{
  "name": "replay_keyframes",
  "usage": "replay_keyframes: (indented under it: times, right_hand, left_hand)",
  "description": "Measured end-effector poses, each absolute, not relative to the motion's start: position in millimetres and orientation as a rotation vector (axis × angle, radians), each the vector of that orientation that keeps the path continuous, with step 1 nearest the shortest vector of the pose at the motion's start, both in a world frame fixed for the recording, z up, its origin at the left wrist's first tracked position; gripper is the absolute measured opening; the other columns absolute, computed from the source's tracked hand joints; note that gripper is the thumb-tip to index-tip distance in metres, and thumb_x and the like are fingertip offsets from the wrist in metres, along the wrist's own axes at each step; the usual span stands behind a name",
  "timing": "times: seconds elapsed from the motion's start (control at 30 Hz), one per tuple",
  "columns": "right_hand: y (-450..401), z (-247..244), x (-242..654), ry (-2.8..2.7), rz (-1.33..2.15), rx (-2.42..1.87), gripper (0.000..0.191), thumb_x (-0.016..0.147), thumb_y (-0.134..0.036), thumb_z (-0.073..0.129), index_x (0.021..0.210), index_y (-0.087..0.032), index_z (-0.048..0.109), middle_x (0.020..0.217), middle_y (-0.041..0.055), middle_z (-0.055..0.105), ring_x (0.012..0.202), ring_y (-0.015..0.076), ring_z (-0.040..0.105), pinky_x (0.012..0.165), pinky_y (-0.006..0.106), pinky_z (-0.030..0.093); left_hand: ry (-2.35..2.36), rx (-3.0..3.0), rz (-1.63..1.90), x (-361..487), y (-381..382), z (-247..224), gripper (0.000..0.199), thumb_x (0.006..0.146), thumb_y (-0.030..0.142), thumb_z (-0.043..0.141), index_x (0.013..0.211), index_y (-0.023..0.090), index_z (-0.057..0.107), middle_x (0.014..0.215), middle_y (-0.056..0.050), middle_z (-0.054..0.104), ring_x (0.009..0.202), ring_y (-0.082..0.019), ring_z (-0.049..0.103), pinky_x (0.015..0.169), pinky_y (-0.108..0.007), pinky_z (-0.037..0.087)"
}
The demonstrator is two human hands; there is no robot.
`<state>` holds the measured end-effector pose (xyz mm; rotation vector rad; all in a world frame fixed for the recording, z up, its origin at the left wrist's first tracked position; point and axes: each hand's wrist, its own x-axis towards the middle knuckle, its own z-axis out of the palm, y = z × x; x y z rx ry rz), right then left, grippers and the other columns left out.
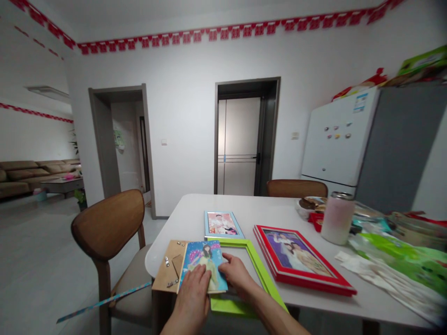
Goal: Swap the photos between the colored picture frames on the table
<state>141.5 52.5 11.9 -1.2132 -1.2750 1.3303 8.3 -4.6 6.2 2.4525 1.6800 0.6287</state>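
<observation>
A blue picture card (199, 253) with a drawn figure in a yellow dress lies over a brown backing board (164, 267) with metal clips and the left part of a green frame (261, 267). My left hand (195, 286) rests flat on the card's lower part, fingers extended. At the card's right edge is my right hand (235, 274), its thumb and curled fingers closed on that edge. The green frame lies beneath my right hand and forearm. Beyond it is a light blue framed photo (221, 224); to the right lies a red framed photo (300, 256).
On the white table's (188, 209) right side are a pink and white bottle (337, 218), white gloves (380, 279), a green package (405, 260) and containers. A wooden chair (111, 223) stands at the left with a patterned strip (104, 302) across it. Another chair (296, 188) is behind the table.
</observation>
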Motion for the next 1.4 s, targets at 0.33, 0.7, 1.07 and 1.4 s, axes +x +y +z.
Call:
replay_keyframes:
  times: [0.33,0.7,1.07,1.4]
  right_hand:
    - [33,42,143,-0.944,1.44,-1.055,0.037,0.068,-0.035,0.05,0.101,-0.017,0.049,0.085,0.0054,0.061,0.063,0.0106,0.058,0.052,0.02,0.043]
    - [60,36,229,-1.056,1.22,-1.22,0.037,0.059,-0.013,0.038,0.092,-0.013,0.055,0.06,0.0048,0.065,0.055,0.0165,0.06,0.048,0.023,0.043]
    - [84,18,223,-1.462,0.81,-1.628,0.034,0.063,-0.012,0.033,0.082,-0.008,0.061,0.066,0.0085,0.065,0.062,0.0163,0.06,0.051,0.022,0.041]
    - [83,18,225,-1.759,0.368,-1.777,0.029,0.066,-0.02,0.044,0.086,-0.008,0.062,0.085,0.0167,0.064,0.08,0.0224,0.058,0.068,0.027,0.038]
  left_hand:
    - [1.22,1.401,1.725,31,3,32,0.033,0.078,0.033,0.04,0.098,0.012,0.056,0.096,-0.01,0.063,0.092,-0.022,0.056,0.083,-0.035,0.043]
    - [1.211,1.408,1.381,53,-5,3,0.054,0.066,0.02,0.048,0.118,0.007,0.038,0.122,-0.014,0.046,0.111,-0.019,0.043,0.094,-0.029,0.033]
    - [1.42,2.02,0.919,42,-16,-4,0.063,0.054,0.011,0.056,0.115,0.009,0.045,0.128,-0.017,0.037,0.118,-0.026,0.033,0.1,-0.038,0.025]
    - [1.429,2.132,0.769,30,-22,3,0.07,0.054,0.012,0.056,0.121,0.01,0.038,0.132,-0.014,0.03,0.121,-0.022,0.027,0.101,-0.035,0.022]
